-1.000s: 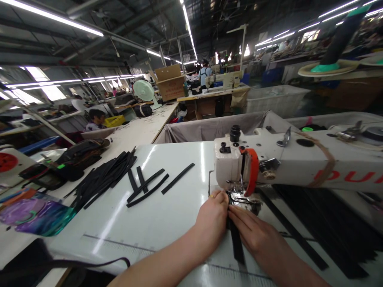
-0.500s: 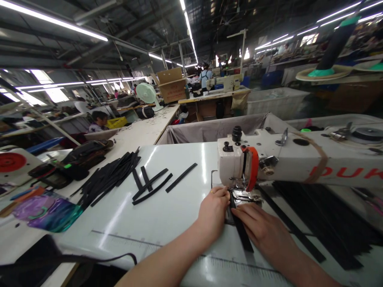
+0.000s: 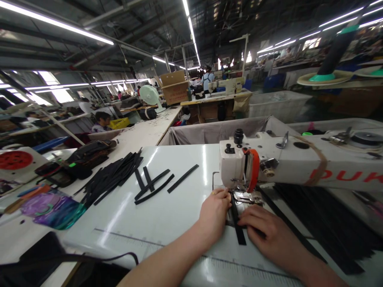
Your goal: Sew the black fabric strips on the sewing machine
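Left hand (image 3: pixel 214 213): bare; a small yellow spot (image 3: pixel 213 193), ring-like, shows on one finger, too small to tell more. Right hand (image 3: pixel 265 227): bare, fingers (image 3: pixel 248 218) slim and tapering. Left forearm (image 3: pixel 176 255) and right forearm (image 3: pixel 299 261) uncovered as far as they show, both widening from narrower wrists. Nail detail too blurred to read.

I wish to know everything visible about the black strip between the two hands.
The black strip is narrow, flat and matte, perhaps fabric. It lies on the pale table, its near end square and free, its far end hidden at the sewing machine. The left hand is by its far part; the right hand seems to touch its right edge.
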A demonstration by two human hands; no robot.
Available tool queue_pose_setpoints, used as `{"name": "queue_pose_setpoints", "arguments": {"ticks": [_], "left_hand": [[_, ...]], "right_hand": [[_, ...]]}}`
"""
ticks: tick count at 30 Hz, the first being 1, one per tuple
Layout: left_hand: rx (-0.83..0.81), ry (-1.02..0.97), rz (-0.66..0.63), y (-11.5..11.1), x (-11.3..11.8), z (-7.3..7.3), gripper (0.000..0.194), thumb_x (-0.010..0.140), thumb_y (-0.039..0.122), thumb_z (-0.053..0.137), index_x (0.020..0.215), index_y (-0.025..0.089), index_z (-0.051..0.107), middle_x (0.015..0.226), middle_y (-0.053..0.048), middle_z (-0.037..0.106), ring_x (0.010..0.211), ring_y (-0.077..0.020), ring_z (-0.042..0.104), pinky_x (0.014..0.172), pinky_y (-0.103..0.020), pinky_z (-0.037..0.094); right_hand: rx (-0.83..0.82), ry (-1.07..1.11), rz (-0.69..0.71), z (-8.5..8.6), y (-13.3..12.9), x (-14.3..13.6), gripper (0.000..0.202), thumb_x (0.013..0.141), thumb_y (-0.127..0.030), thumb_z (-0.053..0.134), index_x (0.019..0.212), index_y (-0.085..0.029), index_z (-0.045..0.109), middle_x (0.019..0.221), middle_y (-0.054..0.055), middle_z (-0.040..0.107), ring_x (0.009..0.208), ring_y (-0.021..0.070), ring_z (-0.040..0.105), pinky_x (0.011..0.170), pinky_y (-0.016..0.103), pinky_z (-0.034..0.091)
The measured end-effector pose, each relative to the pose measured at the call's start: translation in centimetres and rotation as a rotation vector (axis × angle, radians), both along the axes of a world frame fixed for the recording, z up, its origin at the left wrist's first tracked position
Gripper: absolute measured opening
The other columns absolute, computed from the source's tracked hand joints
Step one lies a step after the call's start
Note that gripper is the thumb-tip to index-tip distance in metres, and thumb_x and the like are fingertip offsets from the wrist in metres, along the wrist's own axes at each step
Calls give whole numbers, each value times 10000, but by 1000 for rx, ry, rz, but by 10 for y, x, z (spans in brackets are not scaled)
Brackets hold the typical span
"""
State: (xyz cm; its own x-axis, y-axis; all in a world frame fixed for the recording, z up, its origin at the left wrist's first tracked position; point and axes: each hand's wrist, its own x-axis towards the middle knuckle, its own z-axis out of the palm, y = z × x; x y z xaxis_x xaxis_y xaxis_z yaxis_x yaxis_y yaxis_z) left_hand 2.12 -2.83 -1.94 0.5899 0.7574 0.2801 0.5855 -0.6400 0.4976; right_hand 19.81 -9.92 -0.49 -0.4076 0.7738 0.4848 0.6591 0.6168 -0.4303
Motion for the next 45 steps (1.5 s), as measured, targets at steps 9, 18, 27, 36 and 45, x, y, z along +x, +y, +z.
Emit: {"name": "queue_pose_setpoints", "arguments": {"ticks": [9,18,27,36,45], "left_hand": [[7,17,-9,1,1,1,180,948,114,481,862,155,633,992,-60,677,1050,-181,587,960,-319,495],[-17,55,-20,6,7,-15,184,961,101,438,907,155,606,1038,-61,657,1087,-160,571,1003,-279,466],[-14,60,6,6,10,-19,202,936,71,441,939,178,612,1061,-58,650,1093,-170,566,989,-298,480],[33,170,51,3,9,5,239,955,78,412,868,142,626,955,-74,651,999,-189,575,955,-313,491],[43,191,46,3,8,7,252,936,66,411,865,146,639,999,-82,655,1026,-200,565,955,-322,497]], "right_hand": [[-4,-57,7,-5,7,5,318,821,-42,455,929,-224,693,946,50,695,923,180,641,831,337,546],[137,-231,-98,-15,17,5,373,832,-42,429,1073,-211,659,1077,63,694,956,205,643,838,377,549],[221,-281,-118,-16,19,2,344,835,-59,423,1069,-185,640,1013,81,697,884,227,644,775,383,550],[238,-314,-136,-18,20,1,371,821,-54,432,1120,-159,624,1012,93,691,872,242,642,763,405,551],[213,-303,-146,-16,21,-1,382,811,-56,450,1126,-172,633,1006,88,692,893,241,640,762,391,553]]}}
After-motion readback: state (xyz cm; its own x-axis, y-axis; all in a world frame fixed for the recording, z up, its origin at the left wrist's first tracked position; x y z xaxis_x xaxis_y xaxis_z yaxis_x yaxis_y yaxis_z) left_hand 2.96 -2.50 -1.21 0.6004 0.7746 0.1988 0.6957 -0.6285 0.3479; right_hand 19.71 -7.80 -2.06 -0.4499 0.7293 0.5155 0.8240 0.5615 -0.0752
